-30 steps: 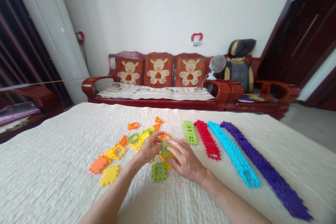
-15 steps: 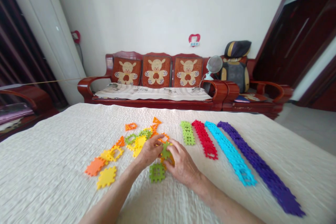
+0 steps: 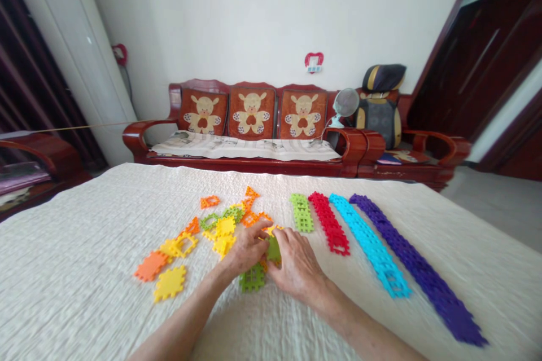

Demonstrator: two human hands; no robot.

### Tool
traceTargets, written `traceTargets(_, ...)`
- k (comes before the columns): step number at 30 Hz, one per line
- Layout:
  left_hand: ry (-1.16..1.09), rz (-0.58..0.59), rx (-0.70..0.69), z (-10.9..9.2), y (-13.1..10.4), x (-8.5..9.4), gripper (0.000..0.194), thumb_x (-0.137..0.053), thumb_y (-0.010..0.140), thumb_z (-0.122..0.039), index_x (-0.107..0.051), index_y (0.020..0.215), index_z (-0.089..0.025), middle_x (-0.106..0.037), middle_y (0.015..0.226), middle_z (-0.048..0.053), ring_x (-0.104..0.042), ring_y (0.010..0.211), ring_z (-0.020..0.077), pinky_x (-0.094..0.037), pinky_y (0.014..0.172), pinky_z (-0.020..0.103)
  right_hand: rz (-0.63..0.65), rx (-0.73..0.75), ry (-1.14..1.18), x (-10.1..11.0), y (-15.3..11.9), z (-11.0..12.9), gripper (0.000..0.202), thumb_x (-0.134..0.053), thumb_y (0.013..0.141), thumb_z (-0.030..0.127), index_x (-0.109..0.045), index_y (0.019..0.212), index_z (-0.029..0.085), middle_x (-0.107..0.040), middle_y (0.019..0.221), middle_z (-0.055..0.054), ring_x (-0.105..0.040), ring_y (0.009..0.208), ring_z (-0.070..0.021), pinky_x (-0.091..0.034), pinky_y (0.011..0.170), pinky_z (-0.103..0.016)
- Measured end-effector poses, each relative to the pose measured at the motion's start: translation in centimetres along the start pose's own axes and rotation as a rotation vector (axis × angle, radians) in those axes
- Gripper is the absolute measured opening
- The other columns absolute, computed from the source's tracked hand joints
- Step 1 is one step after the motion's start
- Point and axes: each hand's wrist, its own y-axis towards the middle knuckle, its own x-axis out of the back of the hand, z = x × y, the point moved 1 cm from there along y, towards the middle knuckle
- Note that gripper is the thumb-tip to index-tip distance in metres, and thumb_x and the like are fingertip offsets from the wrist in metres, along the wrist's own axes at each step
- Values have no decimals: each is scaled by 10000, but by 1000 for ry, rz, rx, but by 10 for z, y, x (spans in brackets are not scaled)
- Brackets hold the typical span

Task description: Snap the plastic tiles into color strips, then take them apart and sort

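Note:
A green interlocking plastic tile (image 3: 274, 249) is between my two hands, gripped from both sides. My left hand (image 3: 246, 248) has its fingers curled over the left edge, the fingertips partly hidden. My right hand (image 3: 296, 264) closes on the opposite edge with thumb and fingers. Just below, partly under my left hand, lies a green window-patterned tile (image 3: 252, 280). Yellow tiles (image 3: 225, 227) and orange tiles (image 3: 249, 218) lie loosely around the left hand. Some yellow or orange pieces under the hands are mostly hidden.
Overlapping tile rows lie rightward: light green (image 3: 302, 214), red (image 3: 329, 223), light blue (image 3: 369, 245) and purple (image 3: 417, 268). A yellow tile (image 3: 170, 284) and an orange tile (image 3: 151, 266) lie left on the white quilted cloth (image 3: 84, 259). Beyond stands a wooden sofa (image 3: 245, 163).
Both hands have moved slightly toward me with the green tile, which has shifted a little right and turned. My left hand now covers more of the window-patterned tile.

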Motion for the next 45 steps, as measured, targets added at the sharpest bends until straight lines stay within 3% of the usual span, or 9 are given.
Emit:
traceTargets(6,-48,-245,31,-12,4,12,413,-555,619,-201,-623,1023,-150,-629,845,26,-645,646,120,-440,519,195,-85,-197,-283,18,17,-40,496,-537,770,341,-497,1207,110,-585,1125,-158,-483,1061,-304,-313,893,-421)
traceTargets(10,-49,-356,46,-22,4,18,406,-556,594,-237,-636,981,-141,-638,787,26,-647,615,133,-422,488,197,-72,-284,-359,17,18,-59,519,-540,762,364,-508,1192,75,-597,1078,-181,-500,1031,-312,-299,899,-430)
traceTargets(13,-51,-385,42,-27,3,19,398,-562,583,-242,-640,958,-133,-642,774,24,-644,600,131,-440,507,206,-84,-291,-372,9,17,-63,491,-559,742,384,-541,1123,75,-602,1033,-185,-516,976,-315,-317,873,-443)
traceTargets(17,-51,-415,28,-28,3,21,377,-551,600,-266,-642,939,-126,-647,773,25,-644,589,127,-449,507,207,-154,-252,-342,-1,17,-68,435,-570,725,379,-561,1046,86,-570,1114,-201,-479,1042,-337,-306,907,-486)
traceTargets(29,-2,-484,-27,-20,7,34,336,-549,667,-265,-660,955,-134,-674,763,30,-621,563,107,-465,526,210,-168,-237,-299,-9,19,-79,597,-577,704,349,-476,1198,31,-478,1272,-247,-380,1194,-374,-223,991,-545)
traceTargets(32,5,-550,-65,-24,9,45,336,-547,677,-271,-663,959,-128,-666,743,25,-606,544,98,-464,527,207,-206,-169,-250,-7,20,-74,615,-564,723,351,-439,1245,49,-441,1324,-233,-372,1216,-368,-236,995,-550)
traceTargets(37,85,-710,-60,-27,11,79,347,-503,694,-252,-656,979,-127,-658,746,28,-603,544,100,-458,531,204,-189,153,-37,-10,19,-50,414,-471,793,200,-498,1201,136,-516,1266,-143,-446,1180,-265,-327,987,-437)
traceTargets(42,511,-803,11,-20,7,100,289,-493,760,-237,-687,964,-172,-688,786,52,-647,710,173,-492,702,305,-122,261,46,-22,10,-31,411,-449,788,140,-525,1191,160,-556,1225,-113,-494,1122,-241,-361,963,-417)
traceTargets(45,775,-737,-44,-12,6,99,302,-481,786,-208,-675,1015,-174,-698,914,86,-644,845,207,-475,817,354,-121,254,52,-29,7,-31,412,-434,802,140,-522,1204,164,-557,1227,-113,-505,1116,-240,-376,959,-420)
